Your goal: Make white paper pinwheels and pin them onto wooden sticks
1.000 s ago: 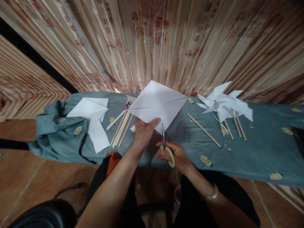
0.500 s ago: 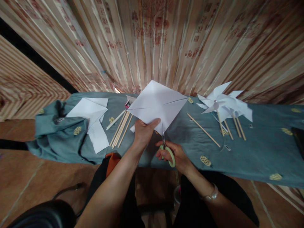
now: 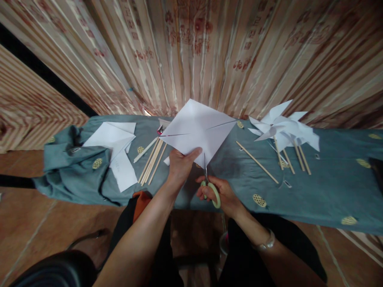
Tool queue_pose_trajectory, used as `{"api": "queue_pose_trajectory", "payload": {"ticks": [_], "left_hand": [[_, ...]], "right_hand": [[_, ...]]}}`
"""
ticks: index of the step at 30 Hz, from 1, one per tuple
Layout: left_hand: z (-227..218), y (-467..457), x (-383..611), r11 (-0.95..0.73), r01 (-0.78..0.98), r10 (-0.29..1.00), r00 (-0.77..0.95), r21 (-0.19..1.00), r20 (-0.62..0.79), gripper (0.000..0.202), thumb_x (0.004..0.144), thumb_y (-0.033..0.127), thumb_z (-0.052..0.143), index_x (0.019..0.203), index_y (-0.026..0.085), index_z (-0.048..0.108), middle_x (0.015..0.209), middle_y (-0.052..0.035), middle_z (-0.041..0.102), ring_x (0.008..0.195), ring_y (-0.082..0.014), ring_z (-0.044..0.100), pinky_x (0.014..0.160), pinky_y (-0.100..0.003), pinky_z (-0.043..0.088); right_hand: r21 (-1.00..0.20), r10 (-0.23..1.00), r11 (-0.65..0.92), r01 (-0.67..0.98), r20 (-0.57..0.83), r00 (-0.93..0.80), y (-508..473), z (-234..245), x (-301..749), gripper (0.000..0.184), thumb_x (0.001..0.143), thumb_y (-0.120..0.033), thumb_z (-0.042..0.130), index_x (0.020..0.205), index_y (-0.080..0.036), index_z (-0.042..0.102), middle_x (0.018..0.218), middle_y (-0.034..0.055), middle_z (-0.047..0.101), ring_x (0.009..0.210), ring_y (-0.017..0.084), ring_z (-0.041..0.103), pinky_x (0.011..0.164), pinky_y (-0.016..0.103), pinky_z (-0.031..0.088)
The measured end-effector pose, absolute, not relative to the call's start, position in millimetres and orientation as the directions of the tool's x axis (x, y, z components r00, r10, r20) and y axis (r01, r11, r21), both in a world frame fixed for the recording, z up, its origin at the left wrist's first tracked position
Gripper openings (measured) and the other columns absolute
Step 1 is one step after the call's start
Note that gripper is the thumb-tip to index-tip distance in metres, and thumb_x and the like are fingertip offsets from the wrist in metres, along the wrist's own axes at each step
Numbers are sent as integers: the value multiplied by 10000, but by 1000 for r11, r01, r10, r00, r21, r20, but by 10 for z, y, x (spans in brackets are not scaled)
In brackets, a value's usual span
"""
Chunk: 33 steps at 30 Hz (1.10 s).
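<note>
A square sheet of white paper (image 3: 196, 125) is held up above the table, one corner toward me, with slits running in from its left and right corners. My left hand (image 3: 182, 163) grips its lower left edge, thumb on top and fingers hidden beneath. In my right hand (image 3: 220, 193) is a pair of scissors (image 3: 214, 195) with light green handles. Their blades lie at the paper's near corner, pointing toward its centre. Just left of the sheet lie several wooden sticks (image 3: 152, 162), and a single stick (image 3: 257, 162) rests to the right.
Finished white paper pinwheels (image 3: 281, 127) on sticks lie at the right. More white paper (image 3: 109, 135) is stacked at the left. A small container (image 3: 161, 129) sits partly behind the held sheet. The table has a grey-green cloth (image 3: 332, 175); a patterned curtain (image 3: 203, 52) hangs behind.
Almost nothing differs. The paper has tilted or shifted very slightly upward and left, with both hands keeping their hold and the scissors still at the near corner.
</note>
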<state>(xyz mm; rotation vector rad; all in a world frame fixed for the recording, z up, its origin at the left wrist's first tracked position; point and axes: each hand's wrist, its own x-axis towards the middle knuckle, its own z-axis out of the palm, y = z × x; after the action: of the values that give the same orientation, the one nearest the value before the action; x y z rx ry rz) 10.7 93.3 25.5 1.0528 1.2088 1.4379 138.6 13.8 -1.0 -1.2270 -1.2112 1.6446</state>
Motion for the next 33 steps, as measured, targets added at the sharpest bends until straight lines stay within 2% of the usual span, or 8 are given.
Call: {"api": "queue_pose_trajectory", "payload": {"ticks": [5,11,18,24,33], "left_hand": [[236,943,89,-64,-104,982,-186,992,44,174,624,261,770,740,143,715,744,-48,724,783,-223,670,729,-321,526],[234,957,87,-57,-120,980,-196,991,33,205,614,267,770,764,135,725,774,-55,734,789,-217,671,747,-315,522],[223,974,86,-52,-111,980,-198,992,29,211,619,261,763,780,128,730,797,-57,741,755,-201,674,745,-299,518],[205,977,84,-52,-96,980,-198,994,33,193,630,268,767,749,124,722,765,-52,734,763,-201,673,737,-288,518],[231,970,87,-58,-117,981,-190,991,35,240,630,269,768,817,124,732,837,-69,749,764,-203,678,746,-299,521]], "right_hand": [[-959,927,-281,-35,-262,-270,135,-35,1382,427,725,-524,688,965,-177,619,709,15,688,594,138,643,520,238,478],[-962,929,-274,6,-266,-257,121,-104,1376,385,770,-487,661,1000,-180,629,681,-1,657,581,121,614,493,215,435],[-946,922,-323,-31,-307,-236,131,-71,1354,416,703,-496,708,962,-179,634,670,0,662,563,131,612,497,232,441],[-945,927,-323,-42,-308,-212,118,-56,1349,370,708,-470,711,942,-192,640,652,-12,659,550,126,611,488,230,443],[-938,924,-343,-47,-328,-195,122,-20,1337,369,686,-455,729,920,-186,634,611,-30,642,522,110,581,491,224,435]]}}
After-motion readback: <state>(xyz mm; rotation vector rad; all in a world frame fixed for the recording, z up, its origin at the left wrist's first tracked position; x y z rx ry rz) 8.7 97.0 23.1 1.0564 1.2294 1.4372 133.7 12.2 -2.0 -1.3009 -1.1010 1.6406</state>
